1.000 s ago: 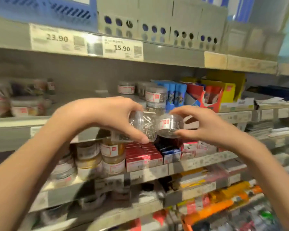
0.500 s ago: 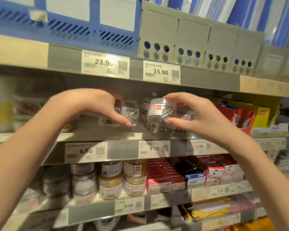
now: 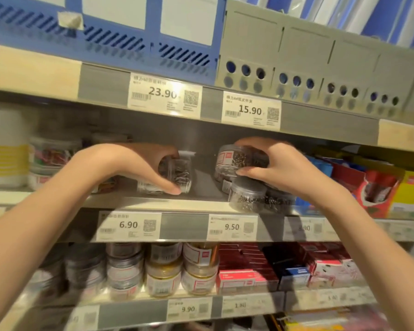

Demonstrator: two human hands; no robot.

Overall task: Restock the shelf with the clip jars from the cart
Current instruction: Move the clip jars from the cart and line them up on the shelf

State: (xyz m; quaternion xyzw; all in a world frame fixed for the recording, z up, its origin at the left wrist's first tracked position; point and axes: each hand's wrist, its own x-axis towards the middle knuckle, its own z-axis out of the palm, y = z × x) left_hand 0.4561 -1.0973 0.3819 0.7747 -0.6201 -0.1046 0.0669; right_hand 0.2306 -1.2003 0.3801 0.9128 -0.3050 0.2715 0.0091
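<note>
Two clip jars are going onto the middle shelf (image 3: 153, 203) at once. The left jar (image 3: 178, 174), clear and full of silvery clips, sits at centre frame, wrapped by the left hand (image 3: 139, 167): thumb along its near lower edge, fingers curled over the top. It looks tipped, its long axis leaning rather than upright, its base low over the shelf board; whether it touches I cannot tell.

The right jar (image 3: 234, 160), just right of centre, is gripped from above and the side by the right hand (image 3: 280, 168). It sits on or just over a stack of darker jars (image 3: 247, 195) already at the shelf's front edge. Each jar lies straight ahead of its own hand, so neither needs to cross over.

My guess is the left jar wants righting before release, while the right one only needs settling squarely on the lid below.

Price tags (image 3: 128, 225) line the shelf lip; more jars and red boxes (image 3: 239, 268) fill the shelf beneath.
</note>
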